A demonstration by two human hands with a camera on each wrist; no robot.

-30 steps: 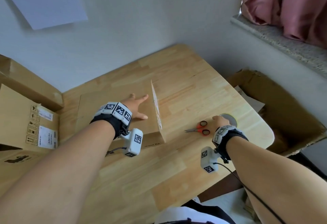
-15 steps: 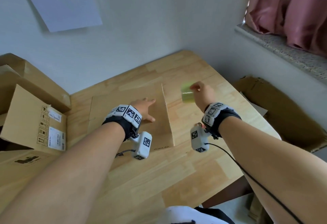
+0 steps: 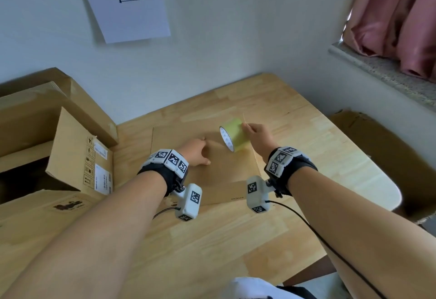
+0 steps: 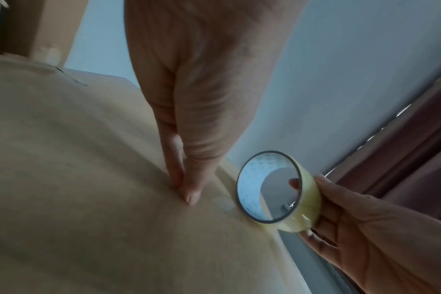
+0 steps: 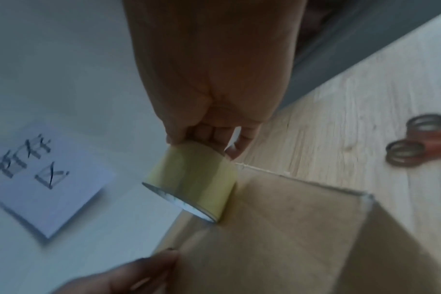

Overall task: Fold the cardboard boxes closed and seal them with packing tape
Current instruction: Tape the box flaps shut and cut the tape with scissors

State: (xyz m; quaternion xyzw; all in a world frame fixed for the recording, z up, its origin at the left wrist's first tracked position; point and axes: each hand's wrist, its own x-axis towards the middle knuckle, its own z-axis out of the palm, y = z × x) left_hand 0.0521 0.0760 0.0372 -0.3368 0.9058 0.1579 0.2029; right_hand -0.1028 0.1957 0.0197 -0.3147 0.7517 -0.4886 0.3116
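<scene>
Roll of packing tape (image 3: pixel 233 137): pale yellow translucent band on a thin ring core, white printed liner inside, held on edge. Its lower rim sits at the top face of the flat cardboard box (image 3: pixel 219 171), near the box's far right edge (actual contact not resolvable). Right hand (image 3: pixel 257 136) grips the roll from the side away from the left hand: curled fingers (image 5: pixel 214 133) bear on the outer band, and one fingertip shows through the open core in the left wrist view.

Left hand (image 3: pixel 197 151) lies on the box just left of the roll, fingers (image 4: pixel 186 179) straight and pressed together, tips down on the matte brown board.

Box rests on a pale wood-grain table (image 3: pixel 295 119). Orange-handled scissors (image 5: pixel 420 139) lie on the table beyond the right hand's fingers, well apart from the box. Open corrugated cartons (image 3: pixel 70 157) stand off to the left hand's side.
</scene>
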